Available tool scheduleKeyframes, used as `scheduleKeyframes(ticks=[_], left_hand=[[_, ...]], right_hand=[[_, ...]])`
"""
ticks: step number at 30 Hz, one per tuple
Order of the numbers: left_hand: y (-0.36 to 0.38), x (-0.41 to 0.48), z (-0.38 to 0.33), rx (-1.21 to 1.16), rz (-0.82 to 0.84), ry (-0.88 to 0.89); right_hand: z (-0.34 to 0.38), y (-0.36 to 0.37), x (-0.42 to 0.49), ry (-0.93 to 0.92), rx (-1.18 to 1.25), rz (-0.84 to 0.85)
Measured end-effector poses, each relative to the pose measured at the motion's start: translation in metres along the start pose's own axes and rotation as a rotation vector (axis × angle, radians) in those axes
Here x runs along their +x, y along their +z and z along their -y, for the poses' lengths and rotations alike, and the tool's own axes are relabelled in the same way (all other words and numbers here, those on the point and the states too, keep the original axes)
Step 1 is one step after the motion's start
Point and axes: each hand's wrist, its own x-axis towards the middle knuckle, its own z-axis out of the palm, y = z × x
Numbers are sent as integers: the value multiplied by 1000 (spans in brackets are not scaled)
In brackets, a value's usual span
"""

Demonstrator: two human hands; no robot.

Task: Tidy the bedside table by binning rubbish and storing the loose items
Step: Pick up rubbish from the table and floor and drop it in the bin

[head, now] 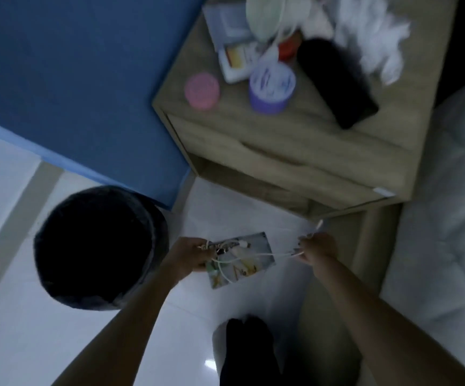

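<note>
Dark-clad legs point(246, 355) at bottom centre, nearest the lens, over pale glossy floor tiles point(17, 316). Both forearms extended forward and down. Left hand point(188, 257) closed around a small printed packet point(241, 260) together with a bunch of white cable point(253, 256); packet held roughly flat, above the floor, just right of the bin. Right hand point(319, 247) pinched shut on the far end of the same cable, which spans slack between the two hands. Black round bin point(100, 247) on the floor, beside the left hand, interior dark, contents not discernible. Wooden bedside table point(295, 151) ahead, drawer front shut. On top: pink round lid or tub point(202, 91) near the front left corner; purple tub with white lid point(271, 89) beside it; long black case point(337, 82) lying at an angle; white crumpled tissue point(373, 37) at the back right; pale green bowl-like item point(264, 15) and flat boxes point(235, 51) at the back, blurred. Blue wall point(72, 79) to the left, light quilted bedding point(448, 218) to the right.
</note>
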Motion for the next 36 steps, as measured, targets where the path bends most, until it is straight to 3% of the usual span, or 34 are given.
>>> scheduleKeyframes(ticks=[3,10,16,27,36], left_hand=[[-14,-62,-42,-48,44,-9],[-58,-186,-164,4,58,68],[-65,-231,-254,-54,-16,181],[-49,-192,-382,-283,-138,300],[-3,-103,-452,-333,-311,304]], right_hand=[[28,-50,-57,30,136,23],[131,-186,-172,-23,56,146],[221,-261,-214,-150,54,156],[333,-325,-168,-219,103,27],[353,-315,-73,-315,-155,-150]])
